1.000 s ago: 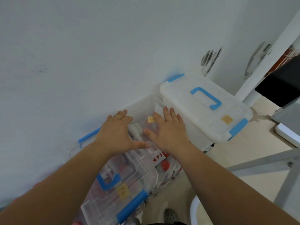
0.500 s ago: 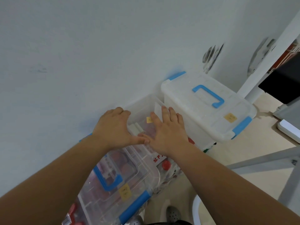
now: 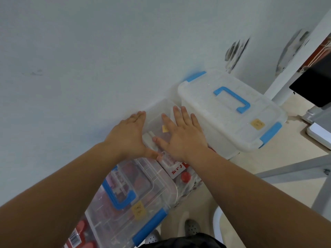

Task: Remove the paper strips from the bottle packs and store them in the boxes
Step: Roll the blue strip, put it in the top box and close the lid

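Against the wall stands a clear plastic box (image 3: 157, 111) with pale paper strips (image 3: 149, 138) showing inside. My left hand (image 3: 128, 136) lies flat on its left side and my right hand (image 3: 180, 136) lies flat on its right side, fingers straight on both. Just in front is a second clear box (image 3: 136, 194) with a closed lid, blue handle and blue latch, red things visible through it. A bottle pack (image 3: 182, 176) with red caps and a white label lies between that box and my right arm.
A frosted white box (image 3: 231, 111) with a blue handle and latches stands closed to the right, against the wall. Grey table legs (image 3: 286, 169) and a white leg (image 3: 293, 68) are at the right. My shoes (image 3: 191, 228) show on the beige floor below.
Both hands have slid a little farther along the top of the far clear box toward the wall, staying flat. The view has shifted slightly.
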